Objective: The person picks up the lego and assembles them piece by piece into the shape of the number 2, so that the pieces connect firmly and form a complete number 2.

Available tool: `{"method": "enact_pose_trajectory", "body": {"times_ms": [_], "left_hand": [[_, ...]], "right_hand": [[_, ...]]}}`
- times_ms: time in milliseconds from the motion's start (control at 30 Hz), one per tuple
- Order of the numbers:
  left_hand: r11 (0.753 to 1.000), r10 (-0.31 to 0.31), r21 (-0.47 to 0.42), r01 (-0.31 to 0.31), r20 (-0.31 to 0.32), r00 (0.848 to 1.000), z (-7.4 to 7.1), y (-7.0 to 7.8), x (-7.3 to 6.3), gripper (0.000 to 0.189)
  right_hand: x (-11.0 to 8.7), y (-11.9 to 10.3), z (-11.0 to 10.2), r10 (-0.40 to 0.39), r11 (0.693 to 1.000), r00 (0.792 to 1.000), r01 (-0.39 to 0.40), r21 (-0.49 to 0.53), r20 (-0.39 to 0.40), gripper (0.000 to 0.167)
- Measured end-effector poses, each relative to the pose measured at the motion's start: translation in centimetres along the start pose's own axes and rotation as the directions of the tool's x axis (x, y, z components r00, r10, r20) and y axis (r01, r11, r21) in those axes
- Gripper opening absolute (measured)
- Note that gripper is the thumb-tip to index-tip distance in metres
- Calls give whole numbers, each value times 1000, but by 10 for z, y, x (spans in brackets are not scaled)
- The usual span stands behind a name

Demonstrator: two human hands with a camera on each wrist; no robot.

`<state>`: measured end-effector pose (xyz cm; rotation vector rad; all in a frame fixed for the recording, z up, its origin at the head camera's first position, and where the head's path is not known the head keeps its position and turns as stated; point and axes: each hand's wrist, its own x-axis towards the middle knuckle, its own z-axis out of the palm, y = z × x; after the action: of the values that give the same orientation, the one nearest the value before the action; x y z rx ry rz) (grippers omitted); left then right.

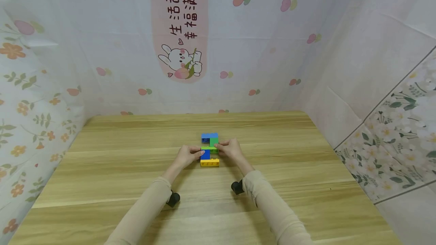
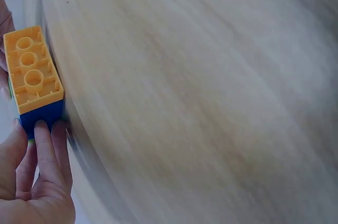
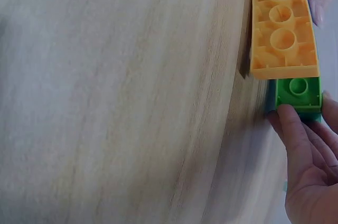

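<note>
Several toy building bricks form one joined zigzag piece above the middle of the table. A yellow brick (image 1: 209, 163) lies nearest me, followed by a short dark blue brick (image 1: 205, 155), a light green brick (image 1: 214, 151), a darker green brick (image 1: 213, 141) and a long blue brick (image 1: 209, 135) at the far end. My left hand (image 1: 185, 155) pinches the dark blue brick from the left. From the right, my right hand (image 1: 231, 149) grips the green bricks. Both wrist views show the hollow underside of the yellow brick (image 2: 34, 71); the right wrist view also shows the light green brick's underside (image 3: 298, 94).
The wood-grain table (image 1: 119, 177) spreads around the bricks. Behind it hangs a patterned cloth (image 1: 265, 48), with more flowered cloth at both sides. A black wrist device (image 1: 174, 199) sits under the left sleeve, another (image 1: 237, 187) by the right.
</note>
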<state>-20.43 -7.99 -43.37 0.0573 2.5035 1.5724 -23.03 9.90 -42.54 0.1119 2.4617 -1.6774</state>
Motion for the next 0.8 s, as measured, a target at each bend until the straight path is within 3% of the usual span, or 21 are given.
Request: {"method": "enact_pose_trajectory", "body": {"times_ms": [167, 433, 600, 800], "left_hand": [[999, -17, 44, 18, -6, 1000, 3, -1, -3, 31], [993, -93, 70, 94, -20, 995, 3, 7, -1, 28], [989, -147, -8, 147, -14, 989, 3, 5, 0, 29], [997, -81, -14, 81, -33, 996, 6, -1, 0, 30]], "right_hand": [[-4, 2, 0, 13, 999, 1000, -13, -36, -2, 29], [-7, 0, 2, -9, 996, 999, 6, -90, -34, 20], [-7, 4, 8, 6, 998, 997, -11, -67, -76, 19], [-4, 11, 8, 37, 999, 993, -38, -4, -113, 28]]}}
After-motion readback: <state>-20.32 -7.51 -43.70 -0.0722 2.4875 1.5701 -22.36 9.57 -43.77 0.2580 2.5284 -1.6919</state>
